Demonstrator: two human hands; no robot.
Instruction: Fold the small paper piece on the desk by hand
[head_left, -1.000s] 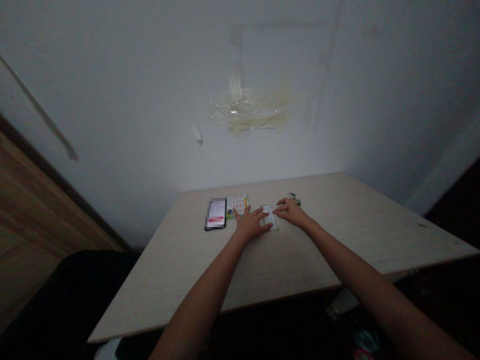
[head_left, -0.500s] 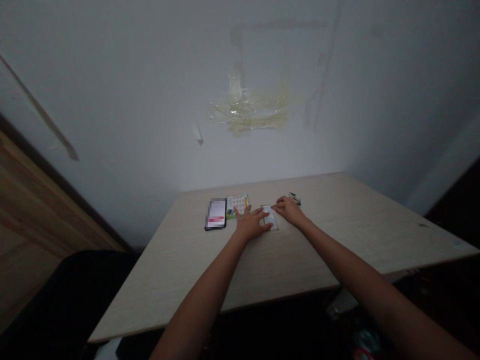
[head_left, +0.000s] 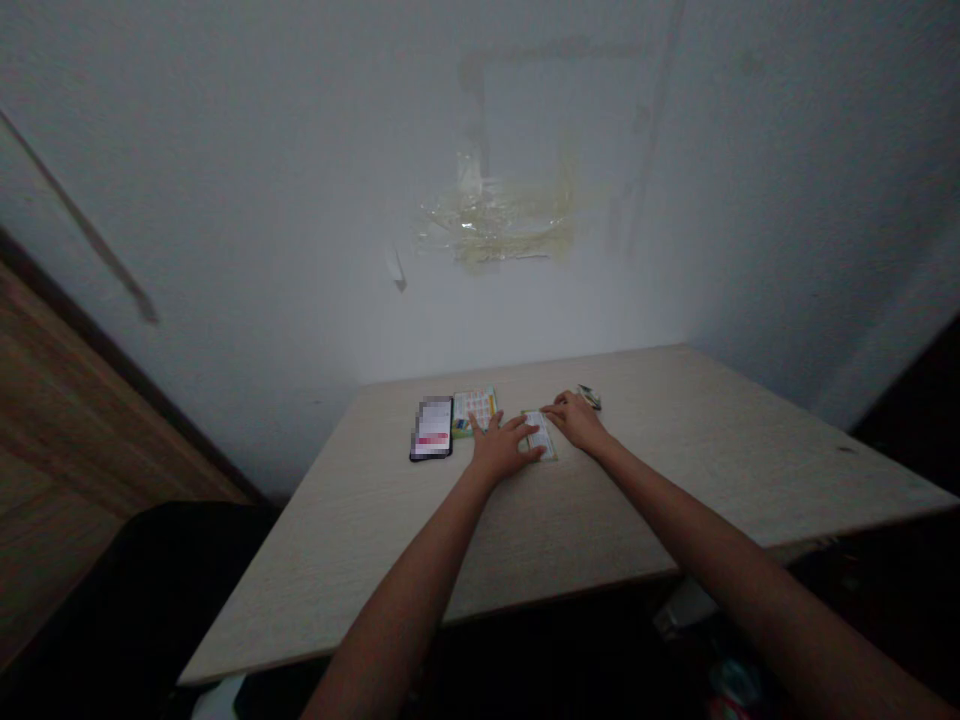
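Observation:
My left hand [head_left: 501, 446] lies spread on the table, its fingers apart. Its thumb and some fingers rest on a small printed paper card [head_left: 540, 440], and its other fingertips reach the lower edge of a colourful printed sheet [head_left: 474, 405]. At the card's upper right corner, my right hand [head_left: 576, 418] is closed with thumb and fingertips together; whatever they pinch is too small to make out. Just beyond the right hand sits a small folded object [head_left: 590, 397], dark and pale, partly hidden by the hand.
A phone [head_left: 432, 428] with a lit, blurred screen lies left of the printed sheet. The pale wooden table [head_left: 360, 550] meets a wall [head_left: 300, 200] with yellowed tape [head_left: 510, 225] on it. A dark chair-like shape [head_left: 150, 570] stands at the left.
My right hand has shifted very slightly to the left along the card's upper edge. My left hand, the phone and the sheet stay in place.

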